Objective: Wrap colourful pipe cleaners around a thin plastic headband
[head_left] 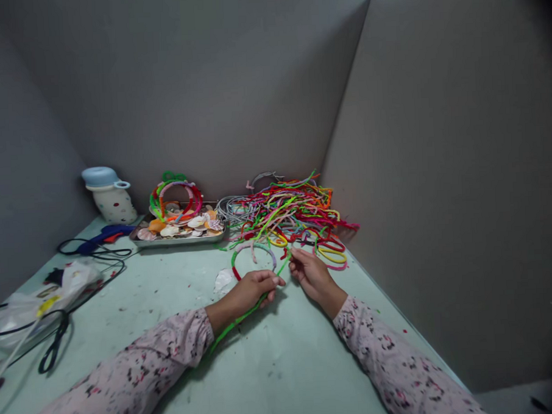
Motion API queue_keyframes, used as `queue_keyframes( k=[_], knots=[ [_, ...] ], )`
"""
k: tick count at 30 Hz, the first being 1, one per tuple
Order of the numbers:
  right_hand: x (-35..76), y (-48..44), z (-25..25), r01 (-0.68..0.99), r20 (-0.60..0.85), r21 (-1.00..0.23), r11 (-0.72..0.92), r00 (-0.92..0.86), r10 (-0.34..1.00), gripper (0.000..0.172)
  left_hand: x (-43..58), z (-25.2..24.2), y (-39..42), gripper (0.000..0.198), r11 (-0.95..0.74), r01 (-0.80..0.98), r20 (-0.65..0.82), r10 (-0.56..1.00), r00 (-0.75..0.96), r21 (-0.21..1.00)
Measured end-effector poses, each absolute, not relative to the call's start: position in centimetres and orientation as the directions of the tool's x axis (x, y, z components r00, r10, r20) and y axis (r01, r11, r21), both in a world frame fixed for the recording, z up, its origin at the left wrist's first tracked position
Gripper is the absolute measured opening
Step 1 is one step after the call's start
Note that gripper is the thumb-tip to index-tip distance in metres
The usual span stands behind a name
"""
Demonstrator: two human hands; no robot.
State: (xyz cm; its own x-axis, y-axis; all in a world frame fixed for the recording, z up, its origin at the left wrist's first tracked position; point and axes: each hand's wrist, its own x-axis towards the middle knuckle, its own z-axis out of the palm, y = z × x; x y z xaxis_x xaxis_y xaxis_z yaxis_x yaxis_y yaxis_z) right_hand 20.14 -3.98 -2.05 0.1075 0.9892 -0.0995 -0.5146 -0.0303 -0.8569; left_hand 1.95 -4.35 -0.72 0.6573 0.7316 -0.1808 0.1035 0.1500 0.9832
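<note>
Between both hands runs a bright green pipe cleaner (235,323). My left hand (257,288) pinches it partway along, and its loose length trails back under my left wrist. With closed fingers, my right hand (310,272) grips the other end, which slants up from the left fingertips. Just behind my left hand, a ring wrapped in green, red, pink and purple (253,247) lies on the table, partly hidden by the fingers. Beyond my right hand spreads a tangled heap of coloured pipe cleaners (289,206).
A metal tray (181,241) holds seashells and several wrapped rings (175,196). Left of it stand a blue-lidded bottle (111,196) and a blue tool (106,237) with black cable. Plastic bags (73,283) lie at the left. Grey partitions (197,82) enclose the table (161,291).
</note>
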Motion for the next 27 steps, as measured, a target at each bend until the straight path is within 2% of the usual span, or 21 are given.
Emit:
queue_keyframes(
  k=[4, 10, 21, 27],
  knots=[
    [20.9, -3.59, -2.04, -0.541, -0.115, -0.841, -0.001, 0.177, 0.977, 0.027, 2.05, -0.59, -4.35, 0.042, 0.149, 0.127, -0.196, 0.738, 0.645, 0.981],
    [20.66, -3.62, -2.14, -0.552, -0.126, -0.834, -0.008, 0.177, 0.976, 0.027, 2.09, -0.5, -4.53, 0.043, 0.075, 0.152, -0.161, 0.699, 0.697, 0.985],
    [20.43, -3.65, -1.67, -0.591, -0.12, -0.805, 0.054, 0.251, 0.96, 0.024, 2.2, -0.57, -4.42, 0.042, 0.096, 0.142, -0.167, 0.723, 0.67, 0.985],
    [21.26, -3.1, -1.87, -0.602, -0.139, -0.797, 0.056, 0.273, 0.952, 0.026, 2.14, -0.45, -4.79, 0.043, 0.165, 0.102, -0.192, 0.749, 0.634, 0.981]
  ],
)
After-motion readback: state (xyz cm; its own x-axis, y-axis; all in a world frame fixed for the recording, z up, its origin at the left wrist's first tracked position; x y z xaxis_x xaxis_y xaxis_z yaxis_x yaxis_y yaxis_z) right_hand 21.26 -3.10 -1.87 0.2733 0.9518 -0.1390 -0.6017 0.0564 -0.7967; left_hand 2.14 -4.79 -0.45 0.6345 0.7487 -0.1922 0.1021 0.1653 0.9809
